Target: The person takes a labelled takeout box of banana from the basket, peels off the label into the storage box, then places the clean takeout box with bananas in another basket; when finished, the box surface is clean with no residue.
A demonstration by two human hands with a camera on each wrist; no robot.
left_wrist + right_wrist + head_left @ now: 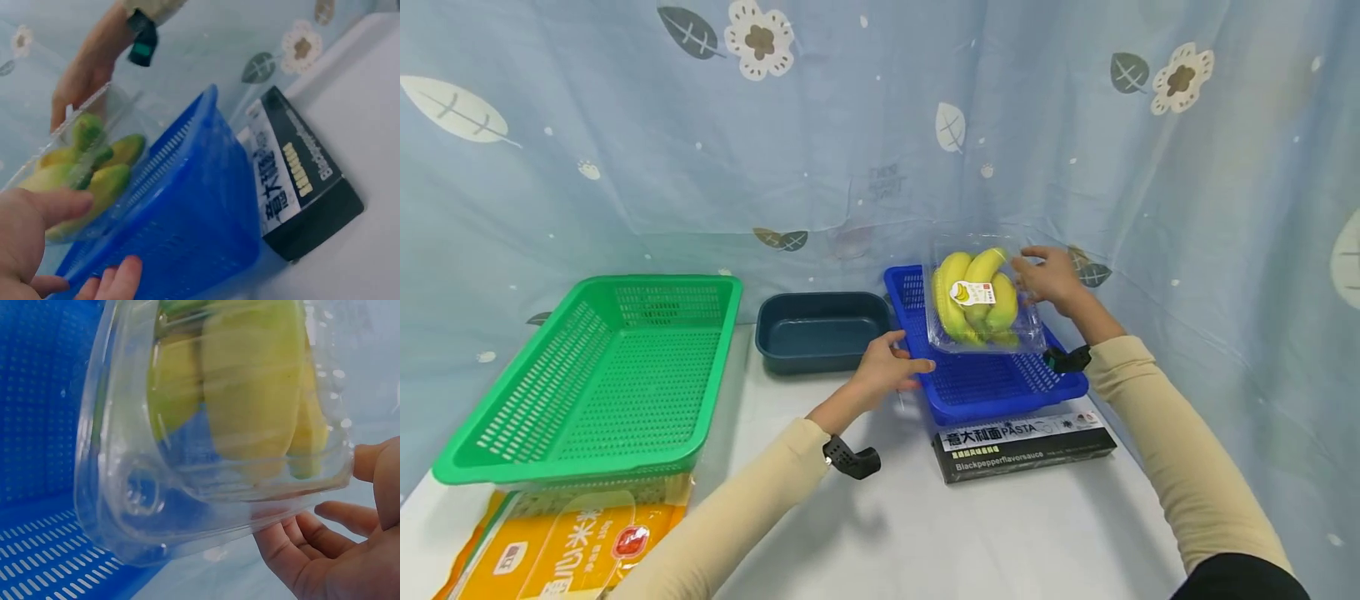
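Note:
A clear plastic box of bananas (977,292) with a white label is tilted above the blue basket (1000,379). My right hand (1048,279) grips the box at its right edge; in the right wrist view the thumb and fingers (281,550) lie at the box's rim. Beside the basket's left side is my left hand (883,367), thumb stretched out and fingers loosely bent. In the left wrist view, its fingertips (128,272) are in front of the basket's wall; whether they touch it I cannot tell.
A black pasta box (1026,446) lies in front of the blue basket. Left of the basket stands a dark teal tub (823,364). Farther left is a green basket (647,383), with an orange food bag (561,542) at its front. A patterned curtain (850,125) hangs behind.

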